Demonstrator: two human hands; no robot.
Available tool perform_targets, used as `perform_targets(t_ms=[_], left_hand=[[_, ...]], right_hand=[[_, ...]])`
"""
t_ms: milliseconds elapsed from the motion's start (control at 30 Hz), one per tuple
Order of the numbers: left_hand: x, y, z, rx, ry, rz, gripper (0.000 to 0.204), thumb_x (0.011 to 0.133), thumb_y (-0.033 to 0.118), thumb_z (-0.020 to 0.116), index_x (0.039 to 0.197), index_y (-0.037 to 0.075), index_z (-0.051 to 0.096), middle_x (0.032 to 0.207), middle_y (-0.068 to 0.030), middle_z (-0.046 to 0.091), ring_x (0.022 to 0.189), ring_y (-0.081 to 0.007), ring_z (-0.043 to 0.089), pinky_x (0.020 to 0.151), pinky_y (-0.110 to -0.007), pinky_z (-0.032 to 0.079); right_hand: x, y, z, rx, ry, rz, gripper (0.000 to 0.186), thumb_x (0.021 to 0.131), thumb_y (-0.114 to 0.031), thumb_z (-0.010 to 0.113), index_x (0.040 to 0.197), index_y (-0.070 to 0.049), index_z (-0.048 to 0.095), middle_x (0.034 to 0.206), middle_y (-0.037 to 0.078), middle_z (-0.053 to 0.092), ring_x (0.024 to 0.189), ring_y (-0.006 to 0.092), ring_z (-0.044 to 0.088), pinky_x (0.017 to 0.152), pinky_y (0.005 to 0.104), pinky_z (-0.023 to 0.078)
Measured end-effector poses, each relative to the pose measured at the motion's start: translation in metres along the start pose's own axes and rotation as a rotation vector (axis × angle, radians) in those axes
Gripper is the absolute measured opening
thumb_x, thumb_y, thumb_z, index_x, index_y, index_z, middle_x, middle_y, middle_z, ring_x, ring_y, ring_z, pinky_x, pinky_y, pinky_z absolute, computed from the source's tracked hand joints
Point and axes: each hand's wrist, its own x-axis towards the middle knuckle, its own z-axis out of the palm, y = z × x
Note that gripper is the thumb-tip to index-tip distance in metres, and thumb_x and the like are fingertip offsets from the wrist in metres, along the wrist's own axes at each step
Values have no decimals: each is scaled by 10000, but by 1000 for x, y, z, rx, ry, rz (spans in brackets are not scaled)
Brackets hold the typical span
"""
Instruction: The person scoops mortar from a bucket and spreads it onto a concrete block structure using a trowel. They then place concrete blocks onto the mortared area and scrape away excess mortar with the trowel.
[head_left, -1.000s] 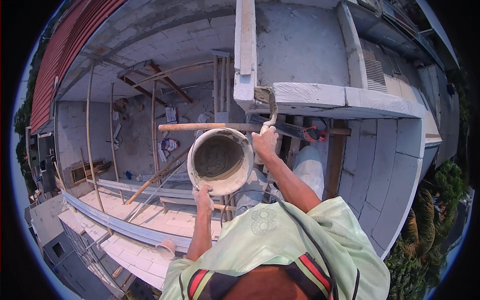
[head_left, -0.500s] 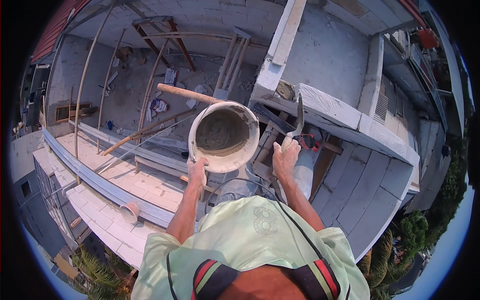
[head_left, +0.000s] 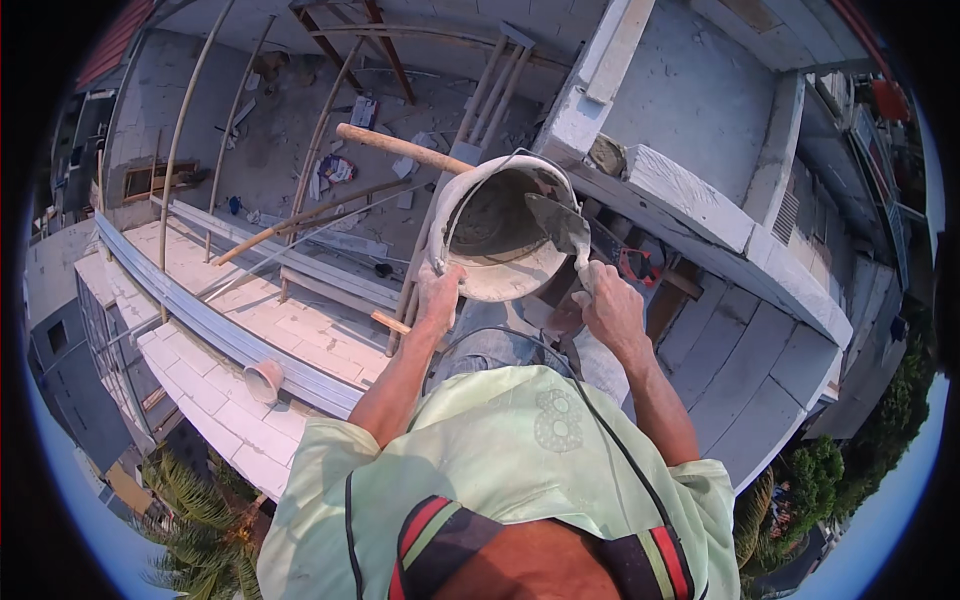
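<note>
My left hand (head_left: 440, 293) is closed on the near left rim of a mortar-crusted bucket (head_left: 509, 281), which tilts with its mouth facing me. Wet grey mortar (head_left: 490, 225) coats its inside. In my right hand (head_left: 612, 305) is the handle of a trowel (head_left: 557, 222). The trowel's blade reaches over the bucket's right rim into its mouth, with grey mortar on it. The bucket's thin wire handle (head_left: 452, 215) arches along the rim. What supports the bucket underneath is hidden.
Long metal channels (head_left: 200, 318) lie along the block wall at left, beside a small pinkish bucket (head_left: 264, 381). A wooden pole (head_left: 400, 148) juts out behind the bucket. Pale block walls (head_left: 690, 200) run on the right. Far below is a floor strewn with debris (head_left: 270, 150).
The trowel has swung left from beside the wall into the bucket's mouth. The bucket appears shifted right and up and more tilted, with my left hand still on its rim.
</note>
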Motion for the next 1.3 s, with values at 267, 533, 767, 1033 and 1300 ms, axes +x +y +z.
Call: perform_targets(t_ms=[267, 533, 767, 1033, 1300], left_hand=[[-35, 51, 10, 145, -145, 344, 763, 717, -11, 554, 1454, 6, 358, 1392, -149, 453, 1226, -228, 487, 1008, -299, 405], [-52, 69, 11, 108, -241, 312, 894, 732, -40, 515, 1580, 81, 256, 1522, -149, 405, 1320, -220, 455, 1078, -289, 367], [-50, 67, 7, 43, -288, 307, 903, 727, -76, 508, 1580, 65, 246, 1518, -145, 411, 1313, -212, 464, 1057, -286, 395], [-29, 37, -2, -14, -269, 175, 694, 737, -60, 568, 1416, 4, 441, 1245, -110, 573, 1121, -188, 554, 975, -304, 451], [7, -11, -28, -77, -94, 100, 506, 710, 0, 657, 1200, -9, 534, 1036, -66, 585, 934, -168, 563, 861, -287, 467]], right_hand=[[56, -29, 22, -376, 29, -140, 176, 809, -101, 655, 957, -7, 644, 912, 153, 682, 881, 283, 701, 719, 394, 579], [69, -48, 31, -74, -85, -263, 193, 794, -64, 619, 960, 34, 632, 901, 215, 671, 854, 359, 708, 684, 451, 577], [77, -40, 31, 86, -183, -267, 239, 743, -104, 642, 955, -1, 684, 934, 221, 697, 908, 383, 694, 753, 482, 570], [75, -17, 23, 274, -271, -266, 422, 742, -265, 750, 1075, -19, 668, 927, 217, 697, 910, 396, 673, 791, 475, 521], [33, 23, 7, 526, -187, -199, 490, 743, -308, 779, 1112, -14, 647, 890, 218, 681, 851, 375, 660, 776, 432, 506]])
